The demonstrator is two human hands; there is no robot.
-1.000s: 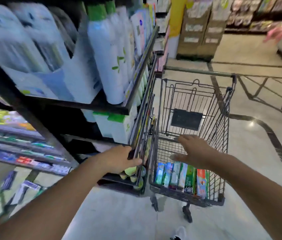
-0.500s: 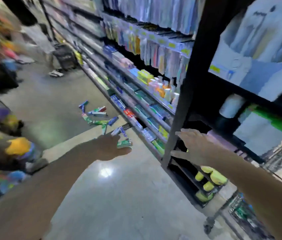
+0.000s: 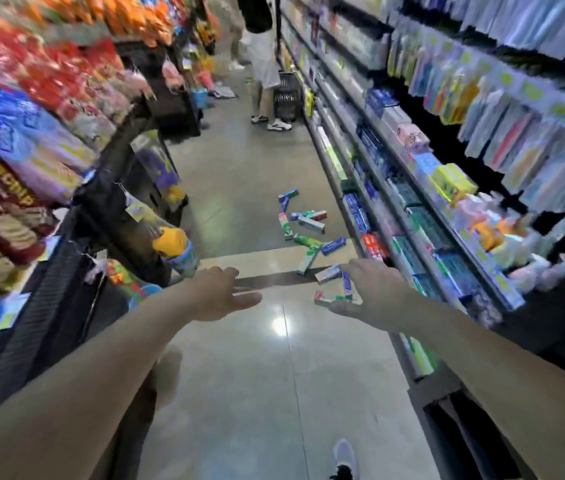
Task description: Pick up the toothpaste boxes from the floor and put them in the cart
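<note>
Cart gone, glossy aisle floor (image 3: 239,188), toothpaste boxes (image 3: 308,223)

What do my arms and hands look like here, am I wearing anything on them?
Both arms are bare as far up as the view shows: no sleeves, gloves, watch or bracelets in sight. The left hand and right hand show no rings that can be made out, though the picture is somewhat blurred. Each forearm runs uncovered from the frame's bottom corners to the wrist.
</note>
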